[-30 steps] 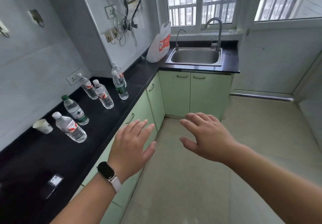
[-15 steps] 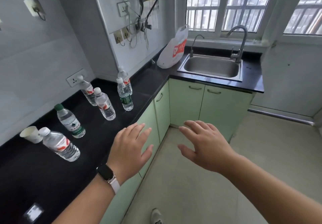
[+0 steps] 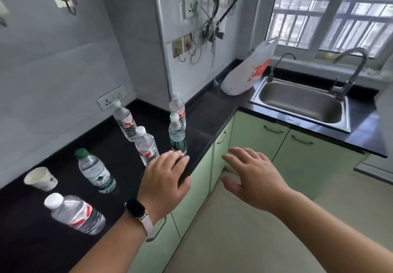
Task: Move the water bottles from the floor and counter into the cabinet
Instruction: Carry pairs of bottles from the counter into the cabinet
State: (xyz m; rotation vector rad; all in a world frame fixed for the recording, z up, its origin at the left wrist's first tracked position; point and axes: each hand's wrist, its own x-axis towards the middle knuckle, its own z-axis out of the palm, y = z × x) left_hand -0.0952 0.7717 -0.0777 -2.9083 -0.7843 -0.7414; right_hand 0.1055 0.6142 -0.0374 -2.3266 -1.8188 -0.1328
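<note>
Several clear water bottles stand on the black counter (image 3: pixel 204 113). A green-label bottle (image 3: pixel 177 134) stands near the counter's front edge, with a red-label bottle (image 3: pixel 177 107) behind it. Two more red-label bottles (image 3: pixel 125 124) (image 3: pixel 146 146) stand to the left. Nearer me are a green-capped bottle (image 3: pixel 95 171) and a red-label bottle (image 3: pixel 75 213). My left hand (image 3: pixel 164 179), with a watch on its wrist, hovers open over the counter edge, fingertips just below the green-label bottle. My right hand (image 3: pixel 253 177) is open in front of the green cabinet doors (image 3: pixel 255 136), which are closed.
A white paper cup (image 3: pixel 41 179) sits at the counter's left. A white and orange plastic bag (image 3: pixel 248 72) leans beside the steel sink (image 3: pixel 297 102) with its tap (image 3: pixel 350 70). Wall sockets and hanging cables are above the counter. Beige floor (image 3: pixel 244 240) lies below.
The view has come closer to the counter and turned left. My left hand has moved up and forward to the counter edge near the green-label bottle. My right hand stays open.
</note>
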